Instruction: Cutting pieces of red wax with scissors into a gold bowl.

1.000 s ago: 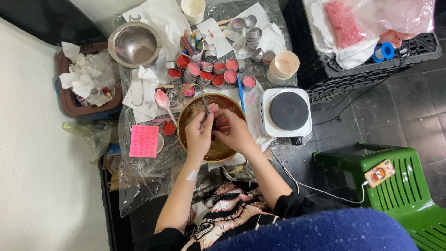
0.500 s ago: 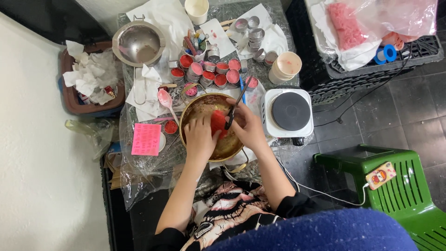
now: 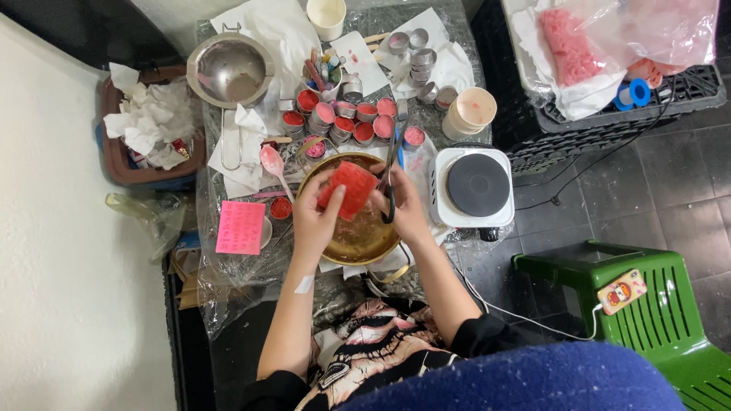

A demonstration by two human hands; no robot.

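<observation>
Red and flat, the silicone mould (image 3: 347,189) sits lifted above the brass bowl (image 3: 352,242) in the head view, pinched at its left edge by the left hand (image 3: 314,217), fingers curled shut on it. The right hand (image 3: 403,209) grips its other edge and also clasps dark-handled scissors (image 3: 390,179), blades pointing up towards the small red-filled tins (image 3: 346,122). A white hot plate (image 3: 472,186) stands just beside the bowl, and a pink mould (image 3: 239,227) lies on the plastic-covered table (image 3: 228,289).
</observation>
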